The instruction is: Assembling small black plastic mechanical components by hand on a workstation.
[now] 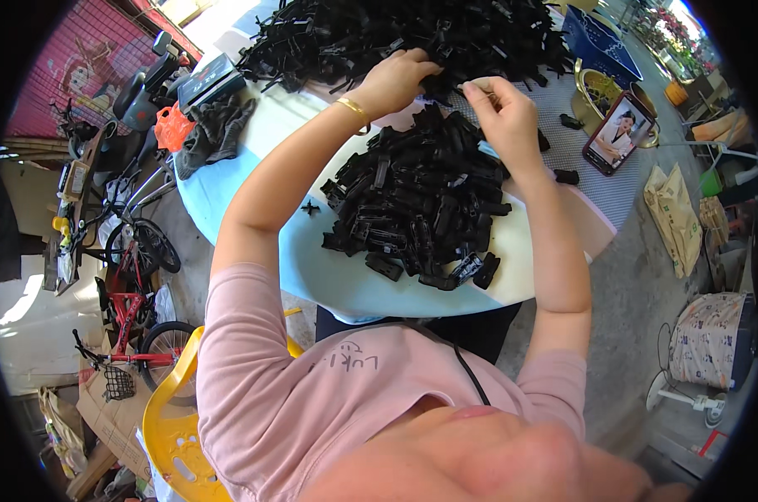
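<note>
While the left hand (404,77) was curled at the big heap of black parts (487,42), the right hand (504,109) pinched nearby, apart. Couldn't tell what either held.

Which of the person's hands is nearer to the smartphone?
Right. The right hand is left of the smartphone, with a gap between; the left hand is farther left, by the large heap of black plastic pieces.
</note>
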Demonstrator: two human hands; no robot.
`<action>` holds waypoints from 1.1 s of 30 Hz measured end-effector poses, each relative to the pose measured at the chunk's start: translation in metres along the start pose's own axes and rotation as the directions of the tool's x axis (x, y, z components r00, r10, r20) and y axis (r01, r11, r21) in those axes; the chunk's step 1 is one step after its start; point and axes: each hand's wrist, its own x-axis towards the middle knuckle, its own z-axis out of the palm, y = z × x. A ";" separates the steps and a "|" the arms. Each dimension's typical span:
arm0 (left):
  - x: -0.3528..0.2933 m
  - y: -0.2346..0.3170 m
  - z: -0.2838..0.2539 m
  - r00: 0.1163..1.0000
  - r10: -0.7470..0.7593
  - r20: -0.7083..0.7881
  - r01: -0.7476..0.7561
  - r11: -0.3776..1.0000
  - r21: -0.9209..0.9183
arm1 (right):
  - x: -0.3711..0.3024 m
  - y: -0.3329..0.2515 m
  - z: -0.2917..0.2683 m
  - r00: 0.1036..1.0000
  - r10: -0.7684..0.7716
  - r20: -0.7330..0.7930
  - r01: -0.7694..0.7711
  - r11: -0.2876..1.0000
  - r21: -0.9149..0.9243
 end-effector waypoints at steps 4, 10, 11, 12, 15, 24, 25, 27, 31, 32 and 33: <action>0.002 -0.009 0.012 0.999 -0.028 0.044 0.025 0.998 0.065 | -0.001 -0.002 0.001 0.999 -0.034 0.016 0.035 0.998 -0.058; -0.016 0.018 -0.037 0.946 -0.318 -0.065 0.299 0.931 -0.208 | 0.001 -0.001 -0.001 0.999 0.010 0.038 -0.007 0.996 -0.091; -0.021 0.015 -0.042 0.928 -0.366 0.074 0.355 0.804 -0.477 | 0.000 -0.002 0.002 0.999 0.015 0.036 -0.011 0.996 -0.094; -0.024 0.016 -0.046 0.904 -0.367 0.218 0.409 0.598 -0.689 | -0.001 -0.004 0.005 0.999 -0.022 0.045 0.021 0.999 0.038; -0.029 0.033 -0.055 0.903 -0.285 0.321 0.418 0.417 -0.807 | -0.006 -0.013 0.003 0.991 -0.097 0.094 0.077 0.977 0.198; -0.034 0.079 -0.066 0.976 -0.206 0.075 0.185 0.588 -0.787 | -0.019 -0.028 0.014 0.976 -0.201 0.083 0.184 0.966 0.181; -0.035 0.079 -0.066 0.974 -0.214 0.073 0.188 0.588 -0.787 | -0.019 -0.027 0.015 0.987 -0.154 0.045 0.140 0.963 0.231; -0.036 0.080 -0.064 0.957 -0.250 0.148 0.267 0.560 -0.785 | -0.018 -0.026 0.016 0.994 -0.107 0.018 0.097 0.953 0.287; -0.037 0.079 -0.063 0.956 -0.288 0.060 0.216 0.548 -0.808 | -0.012 -0.032 0.002 0.961 0.108 0.254 -0.200 0.908 0.369; -0.036 0.076 -0.060 0.956 -0.292 0.035 0.173 0.463 -0.869 | -0.011 -0.032 0.000 0.932 0.153 0.328 -0.307 0.815 0.491; -0.035 0.076 -0.059 0.954 -0.297 0.033 0.175 0.466 -0.867 | -0.011 -0.032 -0.001 0.895 0.189 0.404 -0.412 0.695 0.589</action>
